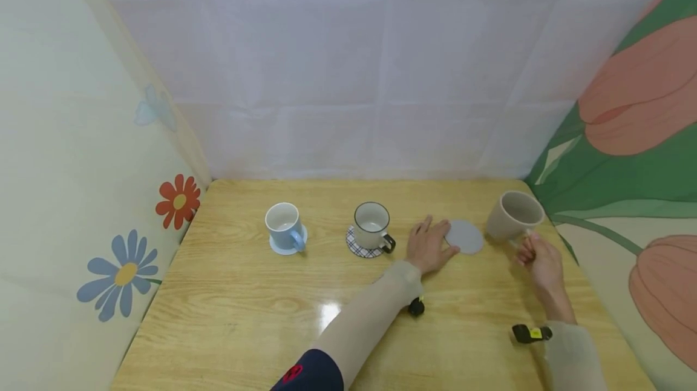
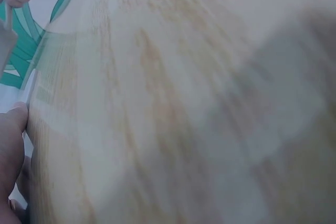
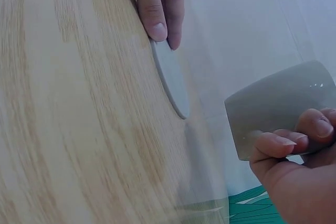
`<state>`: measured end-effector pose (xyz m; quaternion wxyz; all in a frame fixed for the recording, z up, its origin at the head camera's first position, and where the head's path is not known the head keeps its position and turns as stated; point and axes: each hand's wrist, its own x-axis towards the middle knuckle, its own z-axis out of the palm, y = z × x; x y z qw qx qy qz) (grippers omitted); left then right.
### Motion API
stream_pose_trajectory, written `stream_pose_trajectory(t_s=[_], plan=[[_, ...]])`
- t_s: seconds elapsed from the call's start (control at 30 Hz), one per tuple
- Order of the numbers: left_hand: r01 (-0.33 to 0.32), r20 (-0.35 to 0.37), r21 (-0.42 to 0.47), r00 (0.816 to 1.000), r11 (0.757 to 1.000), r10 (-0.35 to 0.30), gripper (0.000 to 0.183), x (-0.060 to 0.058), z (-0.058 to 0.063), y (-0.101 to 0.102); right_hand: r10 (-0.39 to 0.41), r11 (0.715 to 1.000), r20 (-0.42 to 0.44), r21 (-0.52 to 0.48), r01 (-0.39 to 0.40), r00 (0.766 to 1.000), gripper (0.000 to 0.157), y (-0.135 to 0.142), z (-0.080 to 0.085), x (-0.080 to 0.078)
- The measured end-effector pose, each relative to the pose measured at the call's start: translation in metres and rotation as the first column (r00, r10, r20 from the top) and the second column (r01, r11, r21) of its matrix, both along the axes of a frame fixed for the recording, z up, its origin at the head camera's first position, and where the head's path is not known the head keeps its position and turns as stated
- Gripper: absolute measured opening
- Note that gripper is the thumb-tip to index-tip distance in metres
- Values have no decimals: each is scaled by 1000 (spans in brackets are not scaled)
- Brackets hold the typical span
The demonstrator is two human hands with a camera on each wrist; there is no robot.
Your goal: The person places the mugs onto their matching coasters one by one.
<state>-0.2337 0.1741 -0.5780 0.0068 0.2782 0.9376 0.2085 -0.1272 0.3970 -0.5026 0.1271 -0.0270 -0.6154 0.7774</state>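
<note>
A round grey coaster [image 1: 464, 237] lies on the wooden table. My left hand [image 1: 429, 246] is at its left edge, thumb on the near side and fingers on the far side, pinching the rim, as the right wrist view of the coaster [image 3: 172, 80] shows. To the right of it, my right hand [image 1: 541, 261] grips a large beige-grey mug [image 1: 503, 221] by its handle. In the right wrist view this mug [image 3: 278, 106] is held up off the tabletop. In the left wrist view only part of my left hand [image 2: 10, 150] appears at the edge.
A blue-and-white mug [image 1: 284, 230] stands on a pale blue coaster [image 1: 276, 248] at the left. A white mug with a black rim and handle [image 1: 370, 229] stands on a checked coaster [image 1: 360, 250], left of my left hand. A white cloth [image 1: 348, 76] hangs behind the table [image 1: 245, 318].
</note>
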Motion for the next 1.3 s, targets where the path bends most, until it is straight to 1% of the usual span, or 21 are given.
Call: stream_pose_trajectory(t_s=[0.2,0.33,0.47,0.57,0.7,0.83,1.0,1.3], plan=[[-1,17,1,1000,1000,1,67,1,1,-1,23,999,-35,-25,-24,999,40,-3,0,0],[-5,3,2,1000,1000,5,66,-1,-1,-1,33,998,-57,-44,-35,998,39,-5,1,-1],[-8,-10,-8,1000,1000,8,67,-2,-4,0,28,999,-67,-42,-31,997,38,-7,1,-1],[-2,-3,-11,1000,1000,2,68,-3,-6,0,36,998,-74,-44,-40,997,38,-8,1,-2],[2,4,0,1000,1000,-2,68,-4,-5,-1,49,998,-81,-45,-53,995,39,-12,1,-6],[6,8,7,1000,1000,-6,68,-4,-5,-1,39,999,-65,-17,-40,997,39,-14,2,-9],[18,19,23,1000,1000,-18,68,-3,-6,0,27,998,-34,53,-25,999,39,-15,3,-9],[5,13,16,1000,1000,-6,69,-4,-7,2,14,995,-12,95,-13,1000,41,-19,3,-11]])
